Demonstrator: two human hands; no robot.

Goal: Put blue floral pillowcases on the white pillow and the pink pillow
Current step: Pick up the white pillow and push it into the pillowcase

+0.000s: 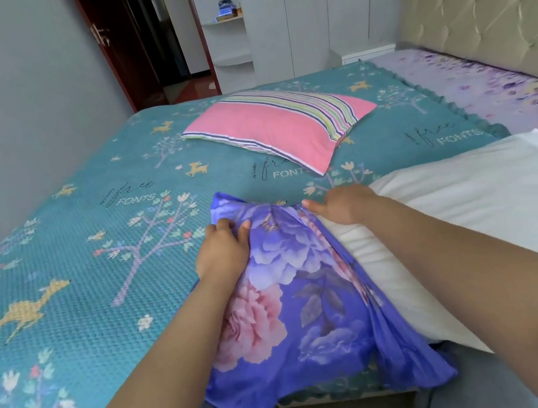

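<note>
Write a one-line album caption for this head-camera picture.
Both hands, left and right, work a blue floral pillowcase onto the white pillow; pink pillow waits.

Both bare forearms reach forward from the bottom of the frame. The left hand (223,252) pinches with curled fingers (242,228). The right hand (341,208) lies knuckles-up at centre frame.

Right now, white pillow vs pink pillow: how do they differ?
The white pillow is plain and part-covered by the blue floral pillowcase, which both hands grip; the pink pillow is striped, bare and untouched. White lies near the person, pink farther off. Both rest on the teal bedspread.
</note>
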